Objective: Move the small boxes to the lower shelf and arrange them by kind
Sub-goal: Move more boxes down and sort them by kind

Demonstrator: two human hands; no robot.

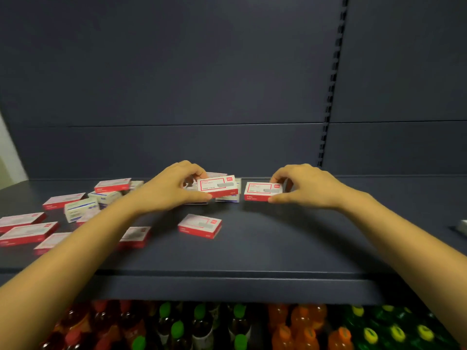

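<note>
On the dark shelf, both hands pinch red-and-white boxes: left hand one box; right hand another; next, probably grouping them together.

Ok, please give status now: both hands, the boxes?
Left hand pinching red-and-white box. Right hand gripping a second. More boxes scattered left on shelf. Nothing blocking.

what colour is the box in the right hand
White top with red border and red sides, on the box in the right hand; head view.
</note>
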